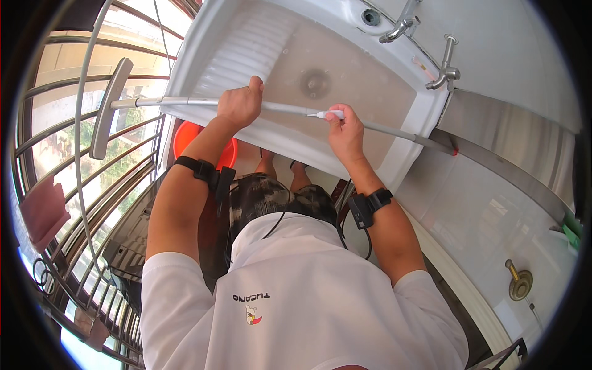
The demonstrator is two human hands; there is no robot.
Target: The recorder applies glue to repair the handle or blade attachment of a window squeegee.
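Observation:
A long-handled flat mop (281,108) lies level across the near part of a white wash sink (179,86). Its narrow grey head (110,110) is at the left, by the window bars, and carries no visible pad. My left hand (240,105) is closed around the pole, thumb pointing up. Further right, my right hand (346,131) is closed on the pole, with thumb and fingertips at a white piece (327,115) on it. The pole's far right end reaches the edge of the wall counter. The sink holds cloudy water over a round drain (315,82).
Two metal taps (401,28) (444,68) jut from the wall at the upper right. An orange bucket (228,154) stands below the sink. Metal window bars (55,148) and a hanging grey hose (79,123) line the left side. A brass valve (520,283) is on the right wall.

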